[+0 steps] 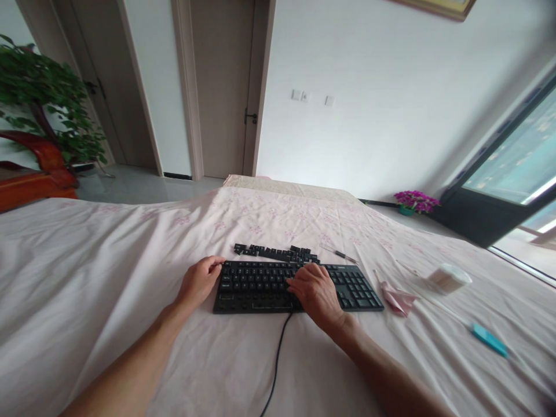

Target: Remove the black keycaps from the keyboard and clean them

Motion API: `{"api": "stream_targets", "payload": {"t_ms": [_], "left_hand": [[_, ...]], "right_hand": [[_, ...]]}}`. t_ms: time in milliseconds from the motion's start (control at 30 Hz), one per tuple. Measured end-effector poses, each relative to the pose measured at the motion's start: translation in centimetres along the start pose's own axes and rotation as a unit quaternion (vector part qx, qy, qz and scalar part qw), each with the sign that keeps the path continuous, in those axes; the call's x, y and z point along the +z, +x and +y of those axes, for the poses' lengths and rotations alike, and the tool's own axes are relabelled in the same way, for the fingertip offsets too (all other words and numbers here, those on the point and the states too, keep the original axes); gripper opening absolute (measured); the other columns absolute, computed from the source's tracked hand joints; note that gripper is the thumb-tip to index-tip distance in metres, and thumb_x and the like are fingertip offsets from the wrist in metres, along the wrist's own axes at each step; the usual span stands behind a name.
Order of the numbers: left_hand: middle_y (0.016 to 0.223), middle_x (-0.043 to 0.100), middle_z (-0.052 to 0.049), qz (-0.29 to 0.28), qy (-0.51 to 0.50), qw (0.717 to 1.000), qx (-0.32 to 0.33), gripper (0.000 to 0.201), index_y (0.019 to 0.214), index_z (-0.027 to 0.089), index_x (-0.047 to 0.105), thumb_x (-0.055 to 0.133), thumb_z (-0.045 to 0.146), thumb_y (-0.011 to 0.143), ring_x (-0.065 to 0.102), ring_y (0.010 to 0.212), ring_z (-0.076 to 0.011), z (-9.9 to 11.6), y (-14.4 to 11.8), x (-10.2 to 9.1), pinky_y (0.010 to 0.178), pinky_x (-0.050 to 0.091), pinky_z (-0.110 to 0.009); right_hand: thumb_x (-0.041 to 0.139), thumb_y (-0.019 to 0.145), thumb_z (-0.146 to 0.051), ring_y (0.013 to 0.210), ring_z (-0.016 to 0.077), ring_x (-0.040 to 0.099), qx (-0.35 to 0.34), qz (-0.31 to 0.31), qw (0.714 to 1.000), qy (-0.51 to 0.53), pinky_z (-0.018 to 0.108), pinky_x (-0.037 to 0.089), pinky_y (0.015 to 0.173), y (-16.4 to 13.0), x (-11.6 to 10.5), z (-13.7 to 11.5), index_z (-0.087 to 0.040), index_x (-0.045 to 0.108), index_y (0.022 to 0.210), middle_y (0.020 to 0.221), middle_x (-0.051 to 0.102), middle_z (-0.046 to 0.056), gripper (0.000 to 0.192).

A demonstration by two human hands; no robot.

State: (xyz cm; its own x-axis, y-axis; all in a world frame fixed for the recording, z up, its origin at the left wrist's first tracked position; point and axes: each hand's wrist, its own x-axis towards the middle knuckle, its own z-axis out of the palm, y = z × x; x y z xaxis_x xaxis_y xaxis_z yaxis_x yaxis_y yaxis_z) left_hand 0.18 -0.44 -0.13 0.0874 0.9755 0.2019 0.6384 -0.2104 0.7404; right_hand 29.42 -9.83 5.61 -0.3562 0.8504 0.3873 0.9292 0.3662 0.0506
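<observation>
At ten o'clock on the computer keyboard (256,285), the left hand (200,282) pinches its corner; the right hand (317,292) bunches above, grip hidden; loose keycaps (274,253) lie toward twelve.

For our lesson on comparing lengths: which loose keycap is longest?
The spacebar keycap, lying beyond the keyboard; it is a long strip, while the other loose keycaps are short.
</observation>
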Motion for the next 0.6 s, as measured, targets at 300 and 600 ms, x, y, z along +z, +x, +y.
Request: {"api": "stream_targets", "payload": {"t_ms": [300,600], "left_hand": [[0.104,0.071,0.001,0.001,0.000,1.000,-0.002,0.031,0.102,0.025,0.067,0.045,0.031,0.082,0.065,0.095,-0.0171,-0.1,0.0,0.0,0.078,0.048,-0.022],[0.104,0.071,0.001,-0.003,0.002,1.000,-0.004,0.030,0.102,0.026,0.067,0.045,0.031,0.082,0.064,0.095,-0.0173,0.0,0.0,-0.1,0.079,0.047,-0.023]], "right_hand": [[0.059,0.088,-0.033,0.085,0.0183,0.046,-0.014,-0.013,1.000,-0.015,0.033,0.030,0.076,-0.3,0.4,-0.2,-0.024,0.067,0.080,0.077,0.059,0.001,0.014],[0.054,0.087,-0.014,0.087,0.0210,0.046,-0.041,-0.035,0.996,-0.075,0.035,0.031,0.078,-0.7,0.4,-1.2,-0.019,0.063,0.091,0.083,0.058,0.006,0.011]]}}
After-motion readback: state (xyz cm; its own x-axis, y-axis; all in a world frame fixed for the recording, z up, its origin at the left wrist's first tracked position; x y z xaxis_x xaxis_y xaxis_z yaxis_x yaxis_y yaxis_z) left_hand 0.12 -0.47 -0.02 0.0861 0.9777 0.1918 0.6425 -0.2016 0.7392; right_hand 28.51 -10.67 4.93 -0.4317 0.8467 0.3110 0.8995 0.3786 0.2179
